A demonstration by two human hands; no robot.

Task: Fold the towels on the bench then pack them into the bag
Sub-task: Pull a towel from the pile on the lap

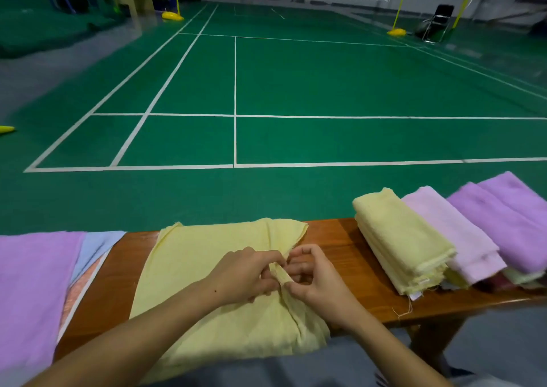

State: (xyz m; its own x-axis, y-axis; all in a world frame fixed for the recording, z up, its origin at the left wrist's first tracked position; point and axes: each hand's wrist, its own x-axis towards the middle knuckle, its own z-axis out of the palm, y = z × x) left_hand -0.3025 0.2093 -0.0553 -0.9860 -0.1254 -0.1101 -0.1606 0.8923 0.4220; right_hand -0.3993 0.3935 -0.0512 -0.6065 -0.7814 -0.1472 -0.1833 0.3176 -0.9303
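From my head camera, low in the centre of the frame, the pale yellow towel (225, 286) lies spread across the wooden desk (334, 235) with its near edge hanging off toward me. My left hand (245, 274) and my right hand (316, 280) meet over its right-hand side, and the fingers of both are curled in a pinch on one raised ridge of the cloth, so I judge I am gathering an edge or corner to begin a fold. To the lower right, a folded yellow towel (402, 238), a folded pale pink towel (455, 232) and folded purple towels (506, 218) lie side by side, touching, which reads to me as that share of the folding done. At the lower left an unfolded purple towel (32, 292) drapes over the desk's end with a light blue cloth (97, 247) beside it, so more folding looks to be left. I cannot see the bag anywhere, so by my reckoning packing has not started. Beyond the desk stretches a green badminton court (296, 75).
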